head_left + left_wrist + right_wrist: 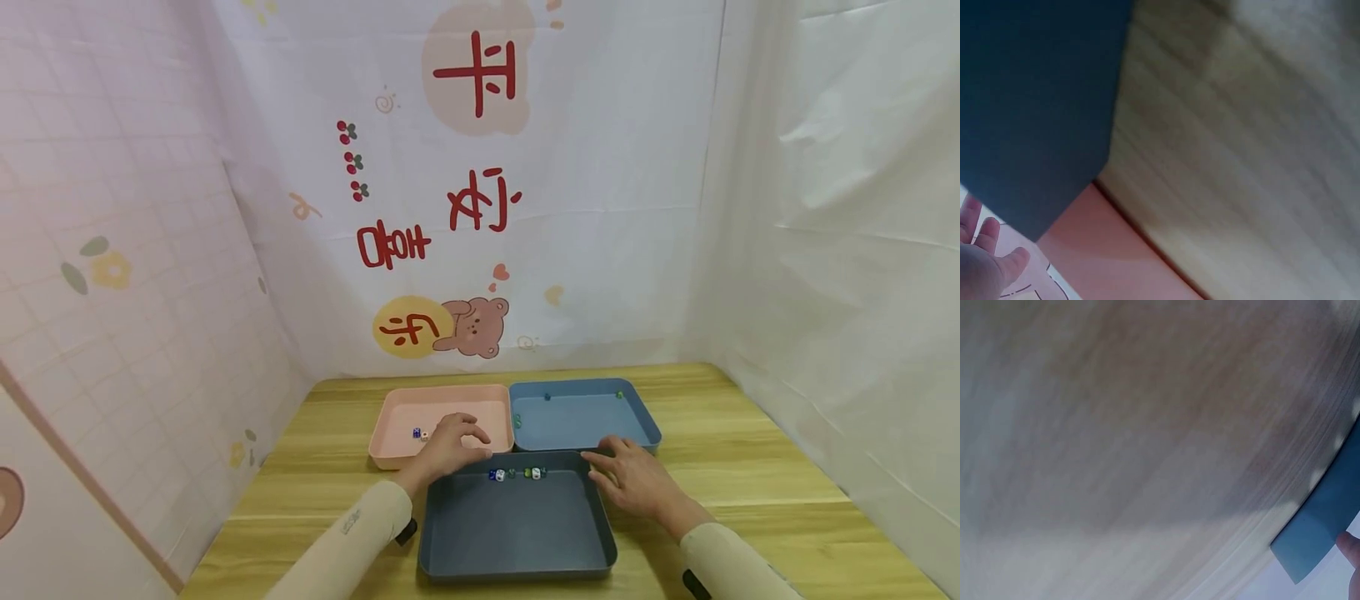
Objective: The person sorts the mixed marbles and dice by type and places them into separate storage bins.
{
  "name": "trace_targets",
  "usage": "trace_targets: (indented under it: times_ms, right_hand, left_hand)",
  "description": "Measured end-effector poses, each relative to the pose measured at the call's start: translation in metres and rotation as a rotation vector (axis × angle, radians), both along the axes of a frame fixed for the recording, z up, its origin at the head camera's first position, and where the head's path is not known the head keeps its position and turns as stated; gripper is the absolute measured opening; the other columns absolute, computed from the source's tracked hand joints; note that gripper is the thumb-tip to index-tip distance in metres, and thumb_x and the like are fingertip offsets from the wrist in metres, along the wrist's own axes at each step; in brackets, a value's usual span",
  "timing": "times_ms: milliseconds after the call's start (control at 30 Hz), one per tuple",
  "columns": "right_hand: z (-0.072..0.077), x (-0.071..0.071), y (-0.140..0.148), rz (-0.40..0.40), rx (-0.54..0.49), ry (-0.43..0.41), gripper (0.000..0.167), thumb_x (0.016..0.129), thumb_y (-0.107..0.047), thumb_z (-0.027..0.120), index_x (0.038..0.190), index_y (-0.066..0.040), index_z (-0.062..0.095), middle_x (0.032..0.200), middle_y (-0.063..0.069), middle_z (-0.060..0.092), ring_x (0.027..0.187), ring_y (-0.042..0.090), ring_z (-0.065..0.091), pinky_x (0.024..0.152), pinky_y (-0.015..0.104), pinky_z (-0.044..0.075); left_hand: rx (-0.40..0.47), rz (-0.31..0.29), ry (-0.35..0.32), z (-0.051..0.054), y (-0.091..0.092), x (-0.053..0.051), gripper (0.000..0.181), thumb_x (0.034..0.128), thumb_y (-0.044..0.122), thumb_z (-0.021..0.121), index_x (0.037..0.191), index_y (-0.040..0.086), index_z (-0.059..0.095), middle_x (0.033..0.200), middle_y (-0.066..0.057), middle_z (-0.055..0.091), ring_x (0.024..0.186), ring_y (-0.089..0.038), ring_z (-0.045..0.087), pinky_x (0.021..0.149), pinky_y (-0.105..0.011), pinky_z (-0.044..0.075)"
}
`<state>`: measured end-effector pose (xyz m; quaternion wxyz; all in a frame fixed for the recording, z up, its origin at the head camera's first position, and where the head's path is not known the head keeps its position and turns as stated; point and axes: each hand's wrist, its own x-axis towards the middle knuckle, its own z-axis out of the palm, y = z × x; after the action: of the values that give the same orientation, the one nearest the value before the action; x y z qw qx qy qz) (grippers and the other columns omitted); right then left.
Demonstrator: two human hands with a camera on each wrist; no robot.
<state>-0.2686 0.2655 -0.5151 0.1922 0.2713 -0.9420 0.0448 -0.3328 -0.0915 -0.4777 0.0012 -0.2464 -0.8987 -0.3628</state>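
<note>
In the head view my left hand [448,448] hovers over the front of the pink tray [381,417] and the back left corner of the dark grey tray [517,575]. Its fingers are loosely bent, with nothing visible between them. My right hand [636,479] is at the dark tray's back right corner, fingers pointing left; whether they touch the rim I cannot tell. Along that tray's back wall lie two small groups of dice, among them a white die [536,473] and a blue die [492,475]. The left wrist view shows my left fingers [1015,262] beyond the dark tray's wall.
Behind the dark tray, a blue tray [585,382] adjoins the pink one and holds a few scattered dice, including a green die [620,395]. A blue die [416,432] and a pale die lie in the pink tray. White printed cloth [600,250] surrounds the wooden table [750,467].
</note>
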Motion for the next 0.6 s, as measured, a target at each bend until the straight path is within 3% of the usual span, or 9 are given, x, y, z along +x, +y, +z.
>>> trace_targets:
  times_ms: [167,400,600]
  right_hand:
    - [0.000,-0.001,0.001,0.008,-0.015,0.011,0.036,0.099,-0.036,0.060,0.129,-0.019,0.068,0.118,0.013,0.059,0.100,0.033,0.060,0.085,0.052,0.050]
    - [-0.001,-0.002,0.002,0.002,-0.024,0.019,0.036,0.099,-0.036,0.061,0.130,-0.020,0.068,0.119,0.012,0.058,0.102,0.033,0.059,0.085,0.053,0.050]
    - [0.000,-0.001,0.001,0.022,-0.029,0.041,0.035,0.098,-0.034,0.062,0.128,-0.018,0.069,0.116,0.012,0.059,0.098,0.033,0.060,0.080,0.052,0.051]
  left_hand:
    - [-0.012,-0.025,0.018,-0.002,0.002,0.002,0.016,0.0858,0.028,0.078,0.096,0.016,0.077,0.139,-0.018,0.050,0.134,-0.040,0.036,0.109,-0.063,0.024]
    - [-0.041,-0.088,0.099,-0.007,0.003,0.004,0.011,0.0848,0.024,0.080,0.092,0.017,0.077,0.135,-0.023,0.052,0.128,-0.043,0.042,0.107,-0.064,0.027]
    - [-0.050,-0.084,0.082,-0.012,0.001,0.012,0.009,0.0829,0.021,0.081,0.088,0.014,0.077,0.132,-0.022,0.054,0.126,-0.043,0.042,0.106,-0.065,0.025]
